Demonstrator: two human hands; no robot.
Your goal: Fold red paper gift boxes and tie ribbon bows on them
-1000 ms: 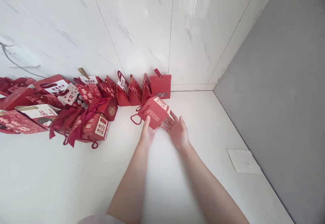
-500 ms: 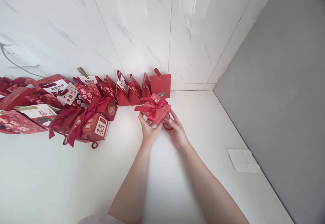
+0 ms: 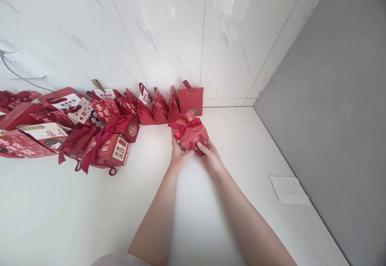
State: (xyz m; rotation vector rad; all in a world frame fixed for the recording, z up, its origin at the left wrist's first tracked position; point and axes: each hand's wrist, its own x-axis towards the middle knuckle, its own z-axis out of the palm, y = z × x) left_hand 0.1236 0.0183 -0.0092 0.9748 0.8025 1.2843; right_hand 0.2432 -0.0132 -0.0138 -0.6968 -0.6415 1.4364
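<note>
A small red gift box [image 3: 196,134] with a red ribbon bow on top and a twisted cord handle is held between both hands above the white surface. My left hand [image 3: 179,153] grips its left side from below, fingers partly hidden behind the box. My right hand [image 3: 212,157] holds the right front side, thumb at the cord handle. Just behind the box stands a row of red paper boxes, the rightmost a flat-faced red box [image 3: 194,99] with a strap handle.
Many red boxes crowd the left, including a ribboned box [image 3: 113,153] nearest the hands. A white square plate [image 3: 288,190] lies at the right by a grey panel [image 3: 331,97]. Marble-patterned tiles [image 3: 169,28] rise behind, with a cable [image 3: 22,79] at far left.
The held box has moved slightly right and toward me and has turned, showing more of its front side. My right fingers have closed in on its cord handle.
</note>
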